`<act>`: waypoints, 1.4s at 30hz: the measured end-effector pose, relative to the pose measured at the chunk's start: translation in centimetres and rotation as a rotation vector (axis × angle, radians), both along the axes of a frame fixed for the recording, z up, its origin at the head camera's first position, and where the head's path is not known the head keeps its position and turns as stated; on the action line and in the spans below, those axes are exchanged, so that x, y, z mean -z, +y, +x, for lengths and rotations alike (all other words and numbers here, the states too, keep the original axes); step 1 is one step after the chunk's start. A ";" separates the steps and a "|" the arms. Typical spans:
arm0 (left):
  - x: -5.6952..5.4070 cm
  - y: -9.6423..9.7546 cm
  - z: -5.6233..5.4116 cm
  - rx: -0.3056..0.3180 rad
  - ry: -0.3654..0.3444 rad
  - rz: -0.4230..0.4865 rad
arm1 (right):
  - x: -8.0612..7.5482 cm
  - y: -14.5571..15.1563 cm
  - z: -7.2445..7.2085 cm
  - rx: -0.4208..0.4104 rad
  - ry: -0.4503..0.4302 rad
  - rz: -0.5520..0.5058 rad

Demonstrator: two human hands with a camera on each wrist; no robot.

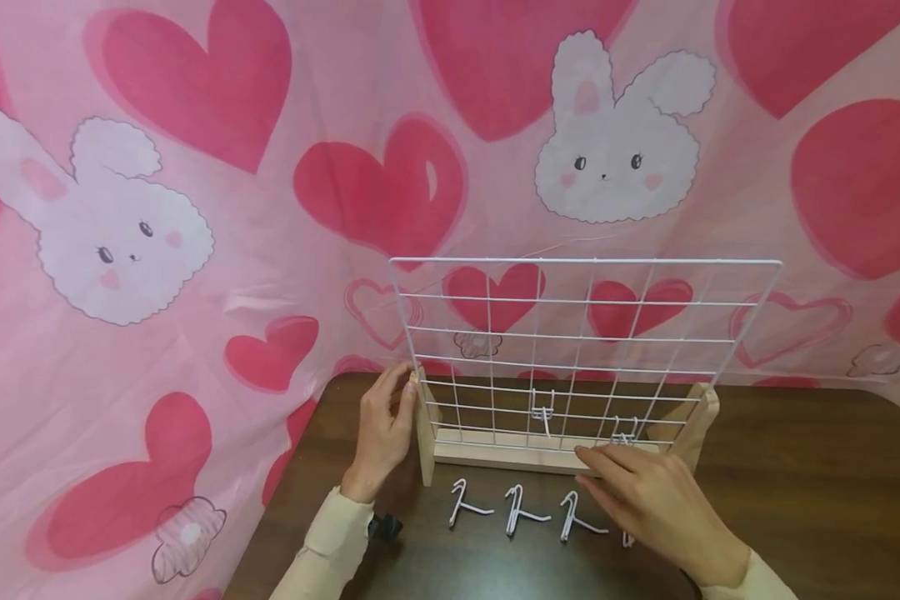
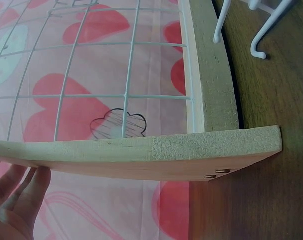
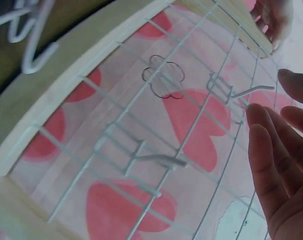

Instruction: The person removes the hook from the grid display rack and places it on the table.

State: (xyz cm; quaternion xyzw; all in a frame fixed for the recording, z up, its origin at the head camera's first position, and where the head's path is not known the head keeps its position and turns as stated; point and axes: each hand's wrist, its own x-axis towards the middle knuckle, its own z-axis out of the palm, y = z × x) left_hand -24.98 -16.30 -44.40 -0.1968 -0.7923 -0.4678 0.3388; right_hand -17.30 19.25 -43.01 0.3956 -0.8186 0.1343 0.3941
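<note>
A white wire grid rack point(image 1: 596, 337) stands upright between wooden side posts on the table. My left hand point(image 1: 384, 417) holds the top of the left side post point(image 1: 423, 433), fingertips against its outer face in the left wrist view. Two white wire hooks hang on the grid: one near the middle point(image 1: 543, 412), one to the right point(image 1: 623, 435), partly behind my right hand point(image 1: 656, 500). In the right wrist view, the right hand's fingers are spread from the thumb and hold nothing, close to a grid hook point(image 3: 251, 91).
Three loose white hooks point(image 1: 516, 510) lie in a row on the brown table point(image 1: 795, 467) before the rack. Another loose hook point(image 1: 627, 538) shows partly under the right hand. A pink heart-patterned cloth point(image 1: 495, 192) hangs behind.
</note>
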 end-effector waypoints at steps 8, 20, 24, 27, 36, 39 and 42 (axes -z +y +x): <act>0.2 -0.1 -0.1 -0.001 -0.002 -0.002 | -1.2 -1.9 -1.1 0.009 0.043 -0.061; 0.2 0.0 -0.1 0.004 0.003 -0.004 | -0.9 -3.9 -2.9 0.008 0.052 -0.035; 0.2 0.0 -0.1 0.005 0.002 0.000 | -0.5 -4.2 -3.2 -0.008 0.036 -0.021; 0.1 0.0 -0.1 0.002 -0.001 0.002 | -0.3 -4.3 -3.3 -0.005 0.031 -0.004; 0.1 0.1 0.0 -0.014 0.007 -0.007 | -0.1 -4.5 -3.7 0.014 0.051 -0.007; 0.1 0.1 0.0 -0.011 0.014 -0.004 | -0.1 -4.6 -3.9 0.004 0.068 -0.023; 0.1 0.1 -0.1 -0.011 0.024 -0.007 | -0.1 -4.6 -4.0 -0.003 0.069 -0.040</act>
